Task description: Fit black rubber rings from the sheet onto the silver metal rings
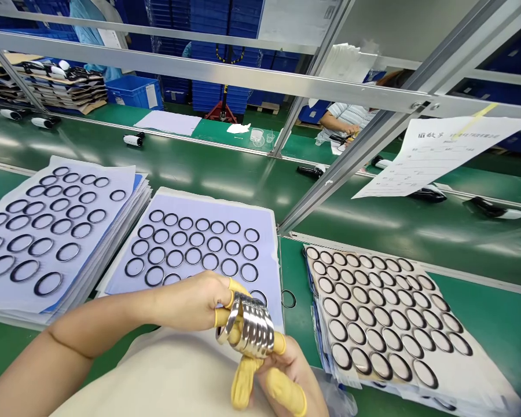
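The left hand [191, 301] and right hand [289, 370] clamp a stack of silver rings [248, 324], its long axis running sideways.

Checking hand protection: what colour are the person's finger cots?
The finger cots are pale yellow, clearest in the head view.

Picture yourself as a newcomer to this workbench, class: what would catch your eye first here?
The stack of shiny metal rings stands out first, at bottom centre, gripped between the left hand and the right hand, with yellow finger cots on the fingers. Just beyond lie pale blue sheets printed or set with rows of black rings, and to the right a white sheet of dark-rimmed discs.
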Tool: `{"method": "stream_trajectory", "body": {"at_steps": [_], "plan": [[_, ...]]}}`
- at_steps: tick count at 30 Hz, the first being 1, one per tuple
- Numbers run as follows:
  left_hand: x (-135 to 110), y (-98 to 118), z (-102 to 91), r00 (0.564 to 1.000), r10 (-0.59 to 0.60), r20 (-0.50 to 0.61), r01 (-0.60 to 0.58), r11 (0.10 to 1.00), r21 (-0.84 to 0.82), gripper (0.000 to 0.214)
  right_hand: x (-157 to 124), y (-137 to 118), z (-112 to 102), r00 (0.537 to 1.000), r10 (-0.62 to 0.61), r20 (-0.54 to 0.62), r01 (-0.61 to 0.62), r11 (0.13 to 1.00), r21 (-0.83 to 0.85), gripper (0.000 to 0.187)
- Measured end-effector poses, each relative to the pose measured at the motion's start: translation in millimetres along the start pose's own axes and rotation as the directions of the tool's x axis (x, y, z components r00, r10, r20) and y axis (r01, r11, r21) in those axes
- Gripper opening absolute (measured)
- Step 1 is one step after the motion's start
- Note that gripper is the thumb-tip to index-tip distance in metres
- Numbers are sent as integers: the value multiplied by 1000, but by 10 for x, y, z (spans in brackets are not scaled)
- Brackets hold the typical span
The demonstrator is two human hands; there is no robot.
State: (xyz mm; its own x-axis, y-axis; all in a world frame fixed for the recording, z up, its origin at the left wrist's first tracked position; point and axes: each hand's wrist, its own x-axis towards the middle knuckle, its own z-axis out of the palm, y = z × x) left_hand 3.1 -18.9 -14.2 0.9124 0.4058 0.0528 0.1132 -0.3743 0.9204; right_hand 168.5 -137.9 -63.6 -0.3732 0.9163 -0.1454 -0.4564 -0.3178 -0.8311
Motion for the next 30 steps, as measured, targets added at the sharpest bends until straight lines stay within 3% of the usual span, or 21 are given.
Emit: {"method": "stream_trajectory", "body": {"at_steps": [6,10,18,26,28,30], "plan": [[17,3,-6,1000,26,-7,-26,999,19,22,-30,23,36,984,-121,-132,105,987,-122,38],[22,-9,-6,999,38,-16,-38,999,25,24,-62,30,70,954,-206,-217,163,966,-200,36],[31,30,0,998,59,-3,-59,998,38,22,-99,25,84,932,-298,-206,236,930,-281,33],[33,47,-27,1000,12,-19,-10,995,98,23,-131,5,-42,836,-473,-278,340,844,-414,18],[25,43,-28,1000,7,-14,-5,992,122,23,-157,-4,-105,866,-419,-273,304,875,-377,21],[23,37,-23,1000,18,-14,-15,986,165,25,-168,-11,-151,949,-254,-185,194,936,-292,32]]}}
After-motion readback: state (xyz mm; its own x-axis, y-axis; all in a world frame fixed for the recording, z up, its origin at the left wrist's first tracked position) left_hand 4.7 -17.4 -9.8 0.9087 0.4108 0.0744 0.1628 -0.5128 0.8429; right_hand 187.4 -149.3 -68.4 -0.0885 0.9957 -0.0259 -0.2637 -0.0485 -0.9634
